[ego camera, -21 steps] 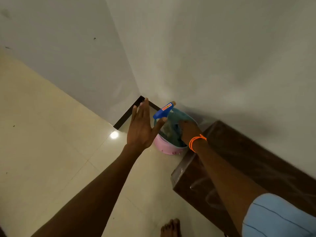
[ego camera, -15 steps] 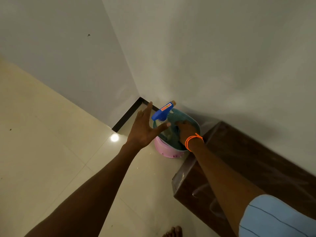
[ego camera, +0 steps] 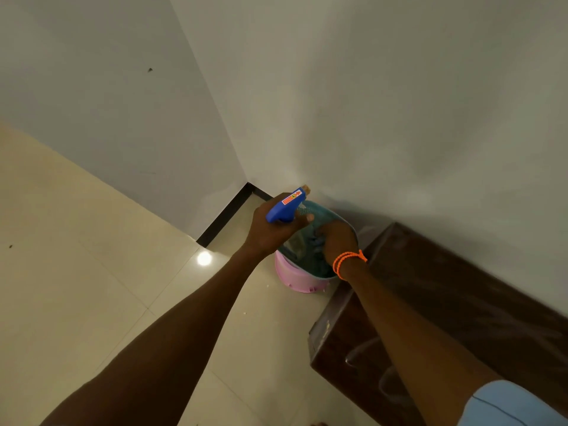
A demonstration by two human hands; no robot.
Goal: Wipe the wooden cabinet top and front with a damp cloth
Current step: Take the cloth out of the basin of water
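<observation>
From the head camera, both bare arms reach forward into a room corner where two pale walls meet a cream tiled floor (ego camera: 92, 272) with a dark skirting strip (ego camera: 227, 215).

The left hand (ego camera: 270, 230) is wrapped around the neck of a spray bottle, just under its blue trigger head (ego camera: 285, 206), thumb lying across the front; the bottle body below is hidden by the hand. The right hand (ego camera: 336, 238), an orange bead bracelet (ego camera: 349, 261) at its wrist, dips into a teal basin (ego camera: 335, 215) nested in a pink tub (ego camera: 295, 278) on the floor. Its fingers curl down onto something dark and bluish inside, perhaps the cloth; whether they grip it cannot be told.

The dark wooden cabinet (ego camera: 461, 302) stands against the right-hand wall, its near corner just beside the pink tub, its top glossy with faint streaks. The right forearm crosses over its left end, and a light blue sleeve (ego camera: 516, 407) covers its lower part; the frame cuts it off at right and bottom.

The floor to the left lies open, with one bright lamp reflection (ego camera: 204, 258) near the skirting. The tub fills the narrow space between cabinet end and corner.
</observation>
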